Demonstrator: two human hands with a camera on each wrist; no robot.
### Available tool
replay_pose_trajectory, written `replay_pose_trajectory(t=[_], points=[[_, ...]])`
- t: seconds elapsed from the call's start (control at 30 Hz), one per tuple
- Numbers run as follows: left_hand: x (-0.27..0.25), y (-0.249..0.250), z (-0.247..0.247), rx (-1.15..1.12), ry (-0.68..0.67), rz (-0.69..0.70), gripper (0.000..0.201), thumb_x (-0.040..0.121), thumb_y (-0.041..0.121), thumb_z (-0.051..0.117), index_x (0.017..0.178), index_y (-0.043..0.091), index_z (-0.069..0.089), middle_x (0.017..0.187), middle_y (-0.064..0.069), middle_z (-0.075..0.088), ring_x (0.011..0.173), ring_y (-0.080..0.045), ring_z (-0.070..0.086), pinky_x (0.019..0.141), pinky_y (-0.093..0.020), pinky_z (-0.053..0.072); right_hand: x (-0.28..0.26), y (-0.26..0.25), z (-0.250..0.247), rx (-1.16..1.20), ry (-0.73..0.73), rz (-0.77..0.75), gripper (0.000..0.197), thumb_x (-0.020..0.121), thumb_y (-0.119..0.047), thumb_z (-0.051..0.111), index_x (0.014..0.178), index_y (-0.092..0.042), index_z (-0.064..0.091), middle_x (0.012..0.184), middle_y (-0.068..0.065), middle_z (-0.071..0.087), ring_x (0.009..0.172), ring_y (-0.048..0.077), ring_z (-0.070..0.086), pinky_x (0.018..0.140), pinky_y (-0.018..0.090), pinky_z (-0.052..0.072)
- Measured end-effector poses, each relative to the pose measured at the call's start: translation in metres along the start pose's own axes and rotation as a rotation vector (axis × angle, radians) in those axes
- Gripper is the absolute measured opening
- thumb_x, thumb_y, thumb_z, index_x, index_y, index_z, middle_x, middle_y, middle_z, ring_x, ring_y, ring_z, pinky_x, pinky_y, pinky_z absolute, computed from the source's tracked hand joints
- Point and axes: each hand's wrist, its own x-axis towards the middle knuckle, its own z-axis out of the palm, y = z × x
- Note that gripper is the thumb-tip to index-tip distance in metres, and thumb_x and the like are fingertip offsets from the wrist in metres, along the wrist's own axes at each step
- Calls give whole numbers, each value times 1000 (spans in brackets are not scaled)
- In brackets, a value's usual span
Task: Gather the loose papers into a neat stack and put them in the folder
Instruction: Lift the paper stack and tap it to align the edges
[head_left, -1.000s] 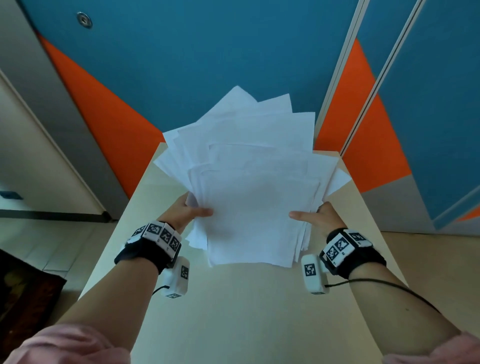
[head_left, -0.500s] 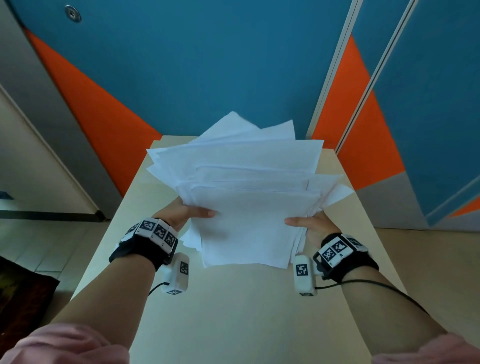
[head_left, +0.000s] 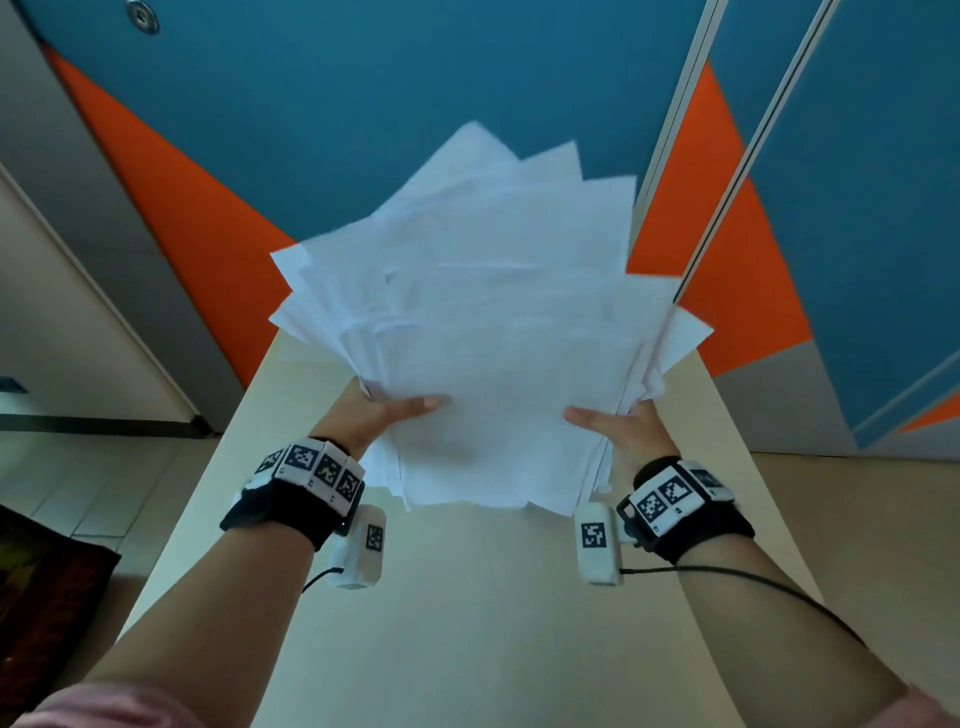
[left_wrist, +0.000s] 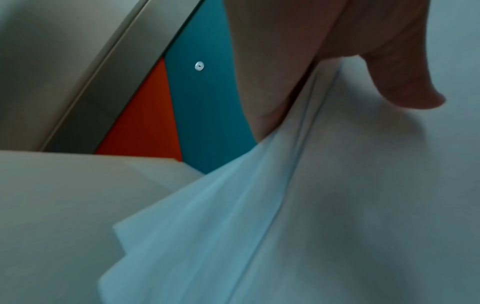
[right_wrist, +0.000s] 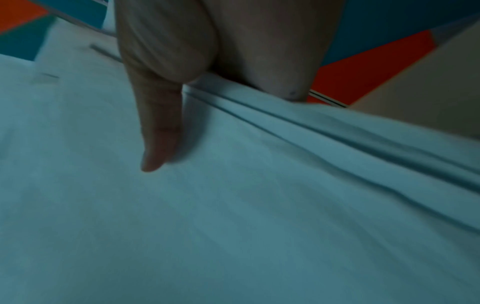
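Observation:
A fanned, uneven bundle of white papers (head_left: 488, 332) is held up above the beige table (head_left: 467, 623), tilted toward me with its corners splayed out. My left hand (head_left: 384, 410) grips the bundle's left edge, thumb across the top sheet and fingers hidden underneath. My right hand (head_left: 618, 426) grips the right edge in the same way. In the left wrist view the thumb presses the papers (left_wrist: 337, 205). The right wrist view shows the thumb lying on the papers (right_wrist: 233, 205). No folder is in view.
The narrow table runs away from me to a blue and orange panelled wall (head_left: 363, 130). A grey door frame (head_left: 78, 208) stands at the left, with pale floor (head_left: 857, 519) on both sides of the table.
Both hands have raised the bundle and tipped its far end upward after lowering it half a second ago. The sheets have fanned out further at the top left.

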Motion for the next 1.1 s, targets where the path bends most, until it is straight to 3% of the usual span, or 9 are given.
replay_pose_trajectory(t=[0.1,0.2,0.27,0.4,0.53,0.67,0.77,1.0,1.1], points=[[-6,-20,1,-9,1,-95,76,42,12,84,114,-2,63,109,-18,71,105,-32,67,86,-37,57,-1,27,-6,-8,-89,112,77,33,-22,95,102,-23,60,92,-7,74,83,5,71,81,26,56],[-6,-32,6,-41,91,-119,54,43,8,83,95,4,69,89,-11,74,100,-38,67,79,-38,58,-3,39,-7,-88,-8,104,42,66,4,78,95,-22,61,98,-3,68,101,21,65,102,42,45],[-7,-28,10,-45,137,-102,40,47,7,82,86,8,69,85,-11,73,95,-38,68,82,-43,57,-4,34,-3,-120,81,70,35,74,8,70,84,-22,58,91,-6,65,98,21,63,97,35,44],[-8,3,18,-92,186,37,26,67,-4,76,84,14,68,75,-1,74,68,-18,72,70,-34,60,0,8,8,-50,168,-39,31,73,3,73,83,-20,54,86,-6,63,83,9,61,80,23,48],[-8,31,27,-124,208,160,32,73,-2,72,103,8,66,96,-8,71,87,-23,70,79,-32,58,3,-10,20,-37,192,-122,26,76,-2,73,77,-21,55,85,-6,64,84,13,63,93,34,48],[-6,33,26,-144,213,190,32,73,-2,72,102,11,66,99,-7,70,97,-27,67,89,-37,54,0,-17,25,-83,151,-184,24,81,-7,70,75,-24,54,81,-11,61,78,3,60,77,15,50],[-5,20,18,-135,174,165,38,66,-2,76,97,17,65,89,0,73,86,-19,70,82,-33,57,-2,-10,20,-100,82,-153,28,80,-5,70,84,-29,56,87,-17,62,80,-8,58,76,10,49],[-4,-23,6,-97,88,16,55,38,8,82,90,20,67,84,0,75,84,-22,71,79,-36,55,-10,13,5,-149,131,44,39,75,0,73,103,-7,48,92,0,57,90,18,59,75,21,46],[-3,-27,4,-102,76,-5,60,34,12,82,91,21,67,88,-4,74,91,-29,68,84,-42,54,-10,15,4,-170,109,50,23,76,3,71,86,-8,54,90,4,59,84,18,62,63,10,49]])
